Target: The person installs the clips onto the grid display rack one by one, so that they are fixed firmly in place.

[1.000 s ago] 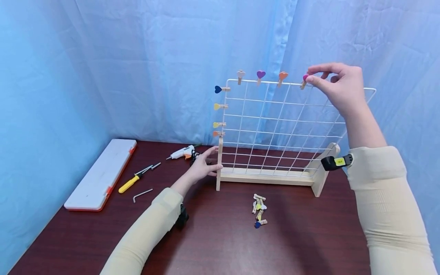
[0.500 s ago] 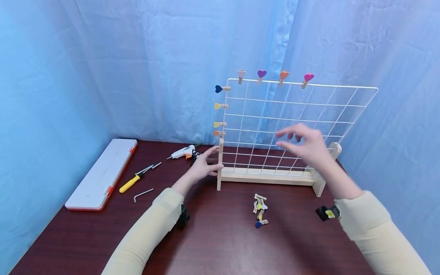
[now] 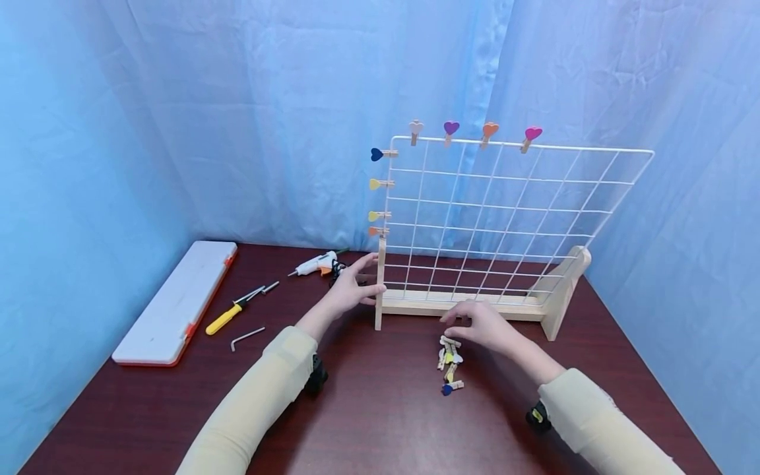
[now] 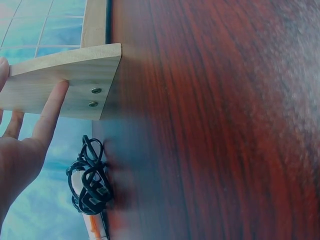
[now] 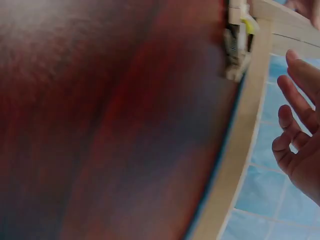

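Note:
In the head view, my left hand (image 3: 347, 290) rests against the left wooden side panel (image 3: 380, 310) of a stand holding a white wire grid (image 3: 594, 150). Its straight fingers touch the panel's outer face, where two screws (image 4: 96, 90) show in the left wrist view. My right hand (image 3: 483, 324) hovers at the upper end of a small pile of heart clothespins (image 3: 449, 358), fingers loosely bent and nothing between them. Along the grid's top edge sit white, purple (image 3: 451, 128), orange (image 3: 490, 129) and pink (image 3: 533, 133) heart clothespins; several more, one dark blue (image 3: 377, 154), line its left edge.
To the left lie a white case (image 3: 175, 300) with orange latches, a yellow-handled screwdriver (image 3: 223, 319) and a hex key (image 3: 246, 337). A glue gun (image 3: 316, 263) with a bundled black cord (image 4: 92, 175) is behind my left hand. Blue curtains enclose the dark wooden table (image 3: 380, 422).
My right hand has let go of the pink heart clothespin on the grid's top edge and come down to the pile on the table. My left hand stays at the panel.

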`<control>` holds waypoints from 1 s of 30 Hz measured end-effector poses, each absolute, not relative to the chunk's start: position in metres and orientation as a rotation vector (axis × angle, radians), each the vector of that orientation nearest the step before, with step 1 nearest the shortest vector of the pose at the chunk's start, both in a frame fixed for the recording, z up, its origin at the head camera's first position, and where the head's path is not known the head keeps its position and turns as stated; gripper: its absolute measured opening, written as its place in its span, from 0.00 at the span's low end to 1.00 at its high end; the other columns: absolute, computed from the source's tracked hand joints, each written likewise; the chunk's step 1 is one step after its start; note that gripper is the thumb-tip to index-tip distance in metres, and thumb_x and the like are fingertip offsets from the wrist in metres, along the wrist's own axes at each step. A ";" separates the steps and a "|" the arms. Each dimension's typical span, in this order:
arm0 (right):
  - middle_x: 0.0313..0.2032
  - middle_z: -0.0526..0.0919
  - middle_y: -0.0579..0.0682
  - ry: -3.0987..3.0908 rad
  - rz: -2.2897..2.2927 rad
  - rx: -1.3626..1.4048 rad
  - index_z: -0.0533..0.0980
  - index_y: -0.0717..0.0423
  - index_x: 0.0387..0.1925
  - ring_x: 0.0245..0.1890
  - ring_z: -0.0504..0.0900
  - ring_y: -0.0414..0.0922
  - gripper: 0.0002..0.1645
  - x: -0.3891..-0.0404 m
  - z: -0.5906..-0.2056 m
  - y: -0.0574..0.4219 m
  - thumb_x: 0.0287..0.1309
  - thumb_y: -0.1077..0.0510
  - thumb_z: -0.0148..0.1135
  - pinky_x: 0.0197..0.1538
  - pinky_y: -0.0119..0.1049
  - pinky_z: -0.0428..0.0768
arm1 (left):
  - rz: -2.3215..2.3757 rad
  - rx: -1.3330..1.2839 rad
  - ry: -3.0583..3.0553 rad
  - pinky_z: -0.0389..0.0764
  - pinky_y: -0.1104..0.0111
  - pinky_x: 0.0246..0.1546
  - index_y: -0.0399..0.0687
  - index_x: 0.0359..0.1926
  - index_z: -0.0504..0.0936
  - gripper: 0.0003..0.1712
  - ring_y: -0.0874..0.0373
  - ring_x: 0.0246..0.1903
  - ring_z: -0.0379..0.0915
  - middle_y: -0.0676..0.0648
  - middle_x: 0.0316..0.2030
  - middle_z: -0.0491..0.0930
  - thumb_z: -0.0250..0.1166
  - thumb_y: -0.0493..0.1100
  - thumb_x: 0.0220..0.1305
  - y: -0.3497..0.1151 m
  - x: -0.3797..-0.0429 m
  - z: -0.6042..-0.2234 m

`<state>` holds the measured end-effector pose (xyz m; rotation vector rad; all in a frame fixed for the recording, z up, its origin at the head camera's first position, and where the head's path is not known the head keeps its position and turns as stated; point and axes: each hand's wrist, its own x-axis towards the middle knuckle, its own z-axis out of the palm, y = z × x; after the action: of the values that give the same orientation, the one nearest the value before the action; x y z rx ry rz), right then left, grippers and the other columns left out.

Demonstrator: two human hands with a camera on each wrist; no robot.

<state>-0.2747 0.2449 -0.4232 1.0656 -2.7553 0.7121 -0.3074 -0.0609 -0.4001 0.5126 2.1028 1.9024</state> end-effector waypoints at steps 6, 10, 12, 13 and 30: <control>0.23 0.78 0.31 -2.888 0.674 1.058 0.80 0.42 0.27 0.23 0.73 0.30 0.05 -0.283 -0.442 0.241 0.44 0.51 0.68 0.27 0.25 0.73 | 1.899 0.502 2.115 0.77 0.49 0.41 0.57 0.66 0.54 0.42 0.42 0.60 0.55 0.47 0.64 0.53 0.65 0.41 0.53 -0.060 -0.308 -0.399; 0.21 0.77 0.30 -2.938 0.705 1.061 0.80 0.41 0.25 0.20 0.73 0.30 0.03 -0.286 -0.447 0.241 0.45 0.50 0.67 0.25 0.24 0.73 | 1.905 0.507 2.115 0.77 0.49 0.40 0.56 0.66 0.54 0.42 0.43 0.60 0.55 0.47 0.64 0.53 0.65 0.41 0.53 -0.060 -0.308 -0.400; 0.22 0.78 0.31 -2.929 0.711 1.077 0.80 0.43 0.25 0.20 0.73 0.30 0.03 -0.286 -0.447 0.241 0.46 0.50 0.67 0.26 0.25 0.73 | 1.909 0.510 2.116 0.77 0.49 0.40 0.56 0.66 0.54 0.42 0.42 0.60 0.55 0.46 0.64 0.53 0.65 0.40 0.53 -0.060 -0.308 -0.400; 0.23 0.78 0.31 -2.919 0.705 1.089 0.81 0.44 0.25 0.21 0.73 0.29 0.04 -0.286 -0.447 0.241 0.46 0.51 0.67 0.27 0.25 0.74 | 1.910 0.511 2.118 0.78 0.50 0.40 0.55 0.66 0.54 0.42 0.42 0.60 0.55 0.46 0.64 0.53 0.65 0.40 0.53 -0.060 -0.308 -0.401; 0.28 0.79 0.52 -2.918 1.240 1.028 0.80 0.61 0.35 0.21 0.81 0.40 0.09 -0.270 -0.419 0.256 0.55 0.59 0.59 0.24 0.32 0.81 | 1.908 0.496 2.113 0.77 0.48 0.41 0.57 0.66 0.55 0.41 0.40 0.60 0.54 0.47 0.64 0.54 0.65 0.41 0.53 -0.060 -0.307 -0.400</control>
<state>-0.2700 0.2563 -0.4194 1.0281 -2.9183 1.2398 -0.3068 -0.0598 -0.4005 0.4958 2.1132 1.9078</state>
